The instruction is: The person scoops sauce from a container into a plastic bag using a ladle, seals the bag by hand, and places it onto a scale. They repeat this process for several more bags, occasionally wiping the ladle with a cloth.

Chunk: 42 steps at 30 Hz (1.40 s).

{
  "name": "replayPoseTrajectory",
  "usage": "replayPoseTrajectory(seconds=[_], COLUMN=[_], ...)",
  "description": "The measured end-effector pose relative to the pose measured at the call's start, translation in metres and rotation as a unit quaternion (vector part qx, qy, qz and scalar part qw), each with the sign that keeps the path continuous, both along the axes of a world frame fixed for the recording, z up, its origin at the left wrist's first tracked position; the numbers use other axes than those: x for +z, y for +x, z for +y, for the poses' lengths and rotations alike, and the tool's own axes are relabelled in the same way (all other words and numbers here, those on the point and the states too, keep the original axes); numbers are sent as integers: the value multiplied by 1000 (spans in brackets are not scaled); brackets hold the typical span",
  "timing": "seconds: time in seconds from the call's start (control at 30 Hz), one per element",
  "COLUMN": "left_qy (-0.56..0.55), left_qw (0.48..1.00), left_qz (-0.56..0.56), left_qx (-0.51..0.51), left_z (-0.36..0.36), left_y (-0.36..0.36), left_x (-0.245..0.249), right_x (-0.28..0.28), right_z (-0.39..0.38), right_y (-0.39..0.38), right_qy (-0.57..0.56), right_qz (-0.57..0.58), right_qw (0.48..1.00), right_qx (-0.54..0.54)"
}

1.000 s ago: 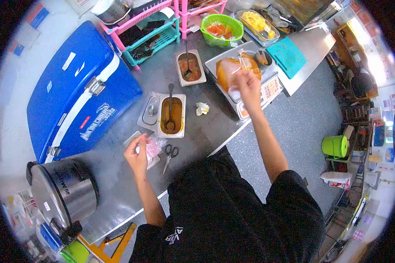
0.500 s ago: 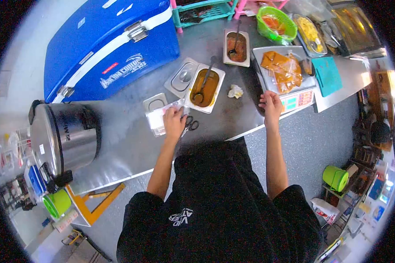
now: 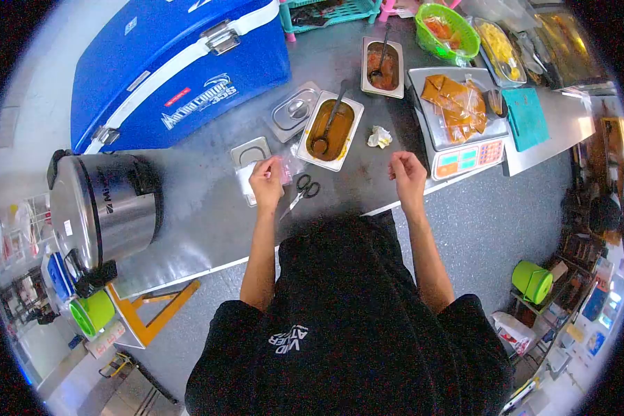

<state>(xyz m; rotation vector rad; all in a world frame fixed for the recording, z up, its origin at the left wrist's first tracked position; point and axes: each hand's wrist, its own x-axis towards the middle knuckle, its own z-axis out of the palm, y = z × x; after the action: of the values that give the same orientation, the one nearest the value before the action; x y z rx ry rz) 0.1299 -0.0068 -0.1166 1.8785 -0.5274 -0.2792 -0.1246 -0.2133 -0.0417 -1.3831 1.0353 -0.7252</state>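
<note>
My left hand [image 3: 266, 183] is closed in a pinch on a clear plastic bag [image 3: 290, 167] with a pink patch, just above the steel counter. Partly under that hand lie a white packet [image 3: 245, 179] and a small steel lid [image 3: 250, 152]. Black-handled scissors [image 3: 304, 190] rest just to its right. My right hand [image 3: 408, 179] hovers over the counter's front edge with its fingers curled together; whatever they might hold is hidden. Between and beyond my hands stand a steel pan of brown sauce [image 3: 342, 132] with a ladle [image 3: 320, 145] in it and a crumpled white scrap [image 3: 379, 137].
A digital scale [image 3: 469, 161] carries a tray with bagged orange-brown food [image 3: 457, 104]. Behind are a second pan [image 3: 383, 67], a green basket [image 3: 445, 52] and a teal board [image 3: 527, 118]. A blue cooler [image 3: 187, 83] and a large steel pot [image 3: 114, 201] stand left.
My left hand has lifted off the white packet with the clear bag between its fingers, uncovering the scissors. My right hand has moved left, away from the scale.
</note>
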Motion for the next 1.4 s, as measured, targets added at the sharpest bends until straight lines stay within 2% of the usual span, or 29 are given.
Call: replayPoseTrajectory(seconds=[0.13,0.23,0.27,0.33,0.4,0.47,0.5,0.6,0.7,0.73,0.93,1.03,1.1,1.13,1.23,1.27,1.37,1.4], left_qy=[-51,-223,-204,-119,-61,-32,-19,-5,-64,-60,-69,-60,-47,-40,-38,-51,-46,-42], left_qw=[997,945,961,973,948,894,898,915,905,904,899,912,931,934,936,934,932,932], left_qz=[25,217,175,170,203,276,273,267,349,347,355,325,289,281,260,252,218,210], left_qx=[49,97,66,-97,-237,-351,-344,-303,-235,-242,-246,-244,-217,-218,-235,-249,-285,-292], left_z=[1,-2,6,10,9,2,-1,-7,-1,1,0,-3,-3,-4,-6,-9,-17,-18], left_y=[7,7,17,13,5,-10,-17,-32,-47,-50,-71,-74,-74,-73,-77,-79,-81,-81], left_x=[17,59,43,77,110,125,125,120,116,111,105,111,115,116,117,119,127,126], right_x=[3,7,8,28,51,46,42,36,39,45,53,62,58,58,80,93,101,100], right_z=[-2,0,4,23,44,71,78,74,63,61,63,66,65,63,65,68,76,75], right_y=[7,15,18,32,44,55,58,57,56,56,48,47,46,47,36,36,36,36], right_qy=[-13,-106,-109,-116,-44,71,127,239,268,266,279,270,11,-121,-159,-126,-91,-108], right_qz=[2,30,40,59,54,-22,-60,11,-57,-55,-32,-42,45,86,64,64,123,108], right_qw=[1000,994,992,986,964,935,910,887,924,931,930,952,997,989,948,929,920,925], right_qx=[14,26,52,102,256,347,389,396,265,245,238,136,59,18,268,341,360,348])
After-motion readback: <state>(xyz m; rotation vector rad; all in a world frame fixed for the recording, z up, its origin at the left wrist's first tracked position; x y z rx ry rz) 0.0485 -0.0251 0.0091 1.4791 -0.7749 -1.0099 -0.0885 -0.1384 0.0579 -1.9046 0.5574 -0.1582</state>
